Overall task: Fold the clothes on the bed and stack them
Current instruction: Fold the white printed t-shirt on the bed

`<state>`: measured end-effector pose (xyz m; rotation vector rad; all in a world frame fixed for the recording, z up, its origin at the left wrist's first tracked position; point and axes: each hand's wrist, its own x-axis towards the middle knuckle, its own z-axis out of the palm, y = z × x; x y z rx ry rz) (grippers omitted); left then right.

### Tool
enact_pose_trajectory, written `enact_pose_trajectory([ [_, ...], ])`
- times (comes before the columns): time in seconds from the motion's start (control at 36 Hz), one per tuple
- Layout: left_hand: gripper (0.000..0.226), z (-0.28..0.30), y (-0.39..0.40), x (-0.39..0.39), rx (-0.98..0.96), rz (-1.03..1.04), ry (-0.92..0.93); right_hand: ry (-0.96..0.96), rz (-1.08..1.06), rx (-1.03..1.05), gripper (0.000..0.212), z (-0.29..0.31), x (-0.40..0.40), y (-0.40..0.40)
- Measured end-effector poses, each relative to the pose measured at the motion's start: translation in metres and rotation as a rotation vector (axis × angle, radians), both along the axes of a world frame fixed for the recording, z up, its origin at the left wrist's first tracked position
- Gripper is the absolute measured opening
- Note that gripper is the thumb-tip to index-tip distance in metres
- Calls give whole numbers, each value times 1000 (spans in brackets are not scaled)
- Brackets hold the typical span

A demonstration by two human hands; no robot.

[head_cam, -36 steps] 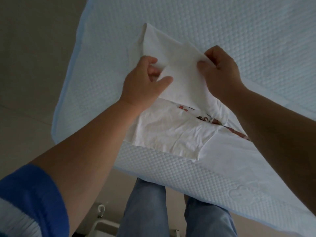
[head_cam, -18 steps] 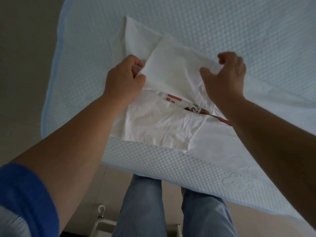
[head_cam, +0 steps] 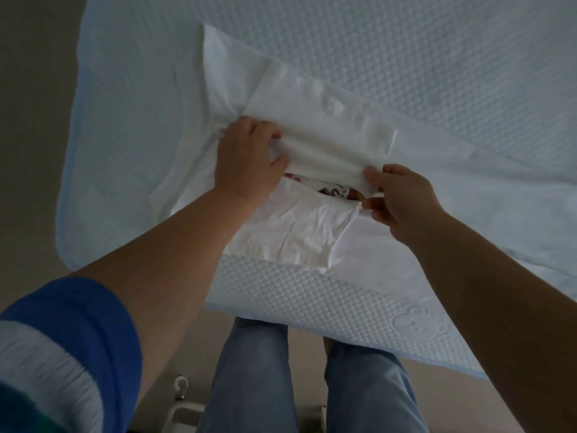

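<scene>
A white T-shirt (head_cam: 290, 235) with a red and black print lies partly folded near the front edge of the bed (head_cam: 406, 73). Its upper flap (head_cam: 327, 132) is doubled over toward me, and the print shows only in the gap under that flap. My left hand (head_cam: 246, 160) grips the flap's left end, fingers curled over the cloth. My right hand (head_cam: 396, 195) pinches the flap's right end between thumb and fingers, just above the lower layer.
The bed has a pale blue, dimpled cover with a rounded corner (head_cam: 71, 254) at the left. My legs in blue jeans (head_cam: 312, 379) stand against its front edge. Beige floor (head_cam: 31, 151) lies to the left. A small white object (head_cam: 181, 385) sits on the floor near my feet.
Both hands have drawn the shirt's upper flap down toward me, lowering it over the printed part. The hands moved apart along the flap's edge, and less of the print shows now.
</scene>
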<state>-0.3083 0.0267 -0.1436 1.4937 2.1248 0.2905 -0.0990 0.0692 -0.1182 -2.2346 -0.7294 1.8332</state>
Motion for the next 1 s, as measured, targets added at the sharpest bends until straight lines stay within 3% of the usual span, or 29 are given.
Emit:
enact_pose_trajectory([
  [0.11,43,-2,0,-3,-15,-28,-1,63,51,-48,8,2,5,2],
  [0.22,51,1,1,-5,-27,-72,1,-169,199,1,14,-4,5,3],
  [0.33,51,12,0,3,128,-160,16,-521,518,408,15,0,4,-4],
  [0.39,51,11,-1,11,238,-257,24,-522,669,695,21,5,-2,-13],
  [0.44,55,5,1,18,175,-348,67,-468,862,798,35,3,-7,-18],
  [0.53,67,-12,4,11,-25,-341,199,-485,1151,646,59,-12,-3,-21],
  [0.61,87,-23,6,-8,-98,-290,244,-555,1297,597,66,-24,8,-23],
  [0.75,107,-23,16,-38,-198,-285,299,-522,1339,553,72,-21,9,-22],
  [1.0,116,-15,45,-79,-286,-230,281,-513,1337,514,75,-14,4,-18],
])
